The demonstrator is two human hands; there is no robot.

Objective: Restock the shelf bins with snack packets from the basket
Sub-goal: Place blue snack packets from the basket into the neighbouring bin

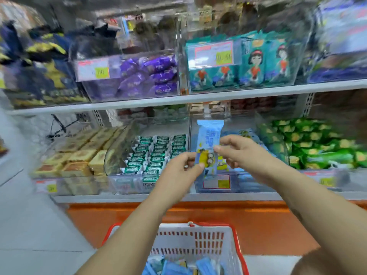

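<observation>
Now, your basket (198, 234) sits nearest, holding blue packets (174, 267).
Beyond it, your left hand (184, 164) and right hand (239, 153) both pinch one upright snack packet (209, 136) over the clear shelf bin (249, 184), which holds similar packets (245, 134).

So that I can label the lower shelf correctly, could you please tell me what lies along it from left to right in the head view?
In order: tan square cakes → green-and-white wrapped sweets → light-blue packet, pinched by left hand and right hand → bright green packets.
</observation>
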